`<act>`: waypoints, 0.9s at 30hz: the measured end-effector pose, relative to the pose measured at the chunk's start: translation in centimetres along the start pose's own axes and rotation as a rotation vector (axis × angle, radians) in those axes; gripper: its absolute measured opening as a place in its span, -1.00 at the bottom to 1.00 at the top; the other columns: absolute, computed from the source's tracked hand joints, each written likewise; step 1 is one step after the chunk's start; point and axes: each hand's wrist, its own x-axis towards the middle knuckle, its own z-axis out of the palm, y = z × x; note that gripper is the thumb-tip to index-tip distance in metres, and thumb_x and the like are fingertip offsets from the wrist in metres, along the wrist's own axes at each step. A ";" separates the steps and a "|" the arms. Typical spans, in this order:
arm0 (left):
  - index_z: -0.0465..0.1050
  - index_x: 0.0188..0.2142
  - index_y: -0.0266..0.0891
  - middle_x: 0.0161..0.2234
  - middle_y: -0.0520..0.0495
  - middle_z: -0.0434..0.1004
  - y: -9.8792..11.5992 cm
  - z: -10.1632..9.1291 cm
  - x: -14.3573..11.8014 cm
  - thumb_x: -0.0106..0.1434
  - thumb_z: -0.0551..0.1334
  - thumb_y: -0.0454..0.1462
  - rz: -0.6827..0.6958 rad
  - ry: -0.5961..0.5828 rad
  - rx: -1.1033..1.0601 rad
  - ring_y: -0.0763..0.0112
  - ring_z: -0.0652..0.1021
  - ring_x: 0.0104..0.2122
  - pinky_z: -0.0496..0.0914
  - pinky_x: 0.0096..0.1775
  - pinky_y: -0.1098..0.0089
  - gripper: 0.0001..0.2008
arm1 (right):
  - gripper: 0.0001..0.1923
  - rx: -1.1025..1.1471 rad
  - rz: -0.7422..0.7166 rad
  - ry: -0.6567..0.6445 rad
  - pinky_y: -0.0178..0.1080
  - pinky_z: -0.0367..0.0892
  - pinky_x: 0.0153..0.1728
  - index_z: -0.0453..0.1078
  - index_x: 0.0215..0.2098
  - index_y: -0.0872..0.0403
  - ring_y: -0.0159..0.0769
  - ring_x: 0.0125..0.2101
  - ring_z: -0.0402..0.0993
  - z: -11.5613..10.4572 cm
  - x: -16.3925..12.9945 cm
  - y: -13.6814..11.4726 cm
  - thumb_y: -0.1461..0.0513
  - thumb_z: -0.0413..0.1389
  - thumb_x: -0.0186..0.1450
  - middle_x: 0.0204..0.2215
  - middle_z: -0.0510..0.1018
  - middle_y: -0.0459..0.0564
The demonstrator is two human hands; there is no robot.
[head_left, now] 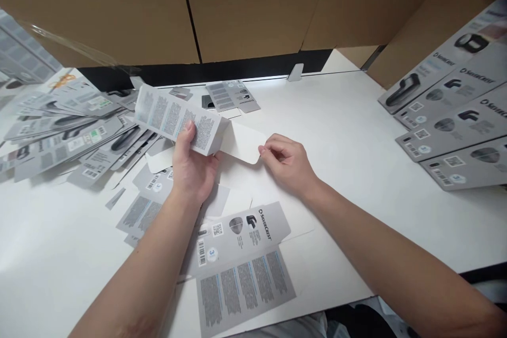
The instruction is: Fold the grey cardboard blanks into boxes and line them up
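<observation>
A partly folded cardboard box, grey with columns of small print, is held above the table in my left hand. My left thumb presses on its printed side while the fingers wrap underneath. From its right end a white flap sticks out, and my right hand pinches that flap's corner between thumb and fingers. Below my hands lie flat unfolded cartons with SilverCrest print, partly overlapping. My left forearm covers some of them.
Flat cartons lie in a fanned pile at the left. Several assembled SilverCrest boxes stand in a row at the right. A brown cardboard wall closes off the back of the white table. Another flat carton lies near the back.
</observation>
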 end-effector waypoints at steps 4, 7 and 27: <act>0.70 0.16 0.10 0.19 0.04 0.85 0.1 -0.2 -0.2 0.40 0.59 -0.01 -0.022 -0.053 0.046 -0.05 0.59 0.51 0.72 0.21 0.15 -0.61 | -0.57 -0.011 0.004 0.043 -0.15 0.29 -0.44 0.47 -0.46 -0.03 -0.30 -0.44 0.34 0.0 0.0 0.0 0.05 0.37 0.54 -0.41 0.52 -0.07; 0.71 0.12 0.07 0.20 0.00 0.85 0.3 -0.3 -0.3 0.39 0.59 0.03 -0.028 -0.084 0.089 -0.09 0.57 0.54 0.72 0.24 0.13 -0.62 | -0.59 -0.007 0.000 0.077 -0.16 0.27 -0.46 0.45 -0.50 -0.03 -0.32 -0.48 0.30 0.0 0.1 -0.1 0.12 0.37 0.48 -0.45 0.50 -0.09; 0.72 0.18 0.09 0.16 -0.01 0.87 0.5 -0.3 -0.8 0.37 0.59 0.12 -0.071 -0.146 0.070 -0.17 0.61 0.50 0.73 0.25 0.07 -0.52 | -0.59 -0.006 -0.026 0.122 -0.16 0.26 -0.48 0.46 -0.52 -0.03 -0.32 -0.50 0.31 -0.1 0.1 -0.1 0.12 0.39 0.46 -0.44 0.51 -0.08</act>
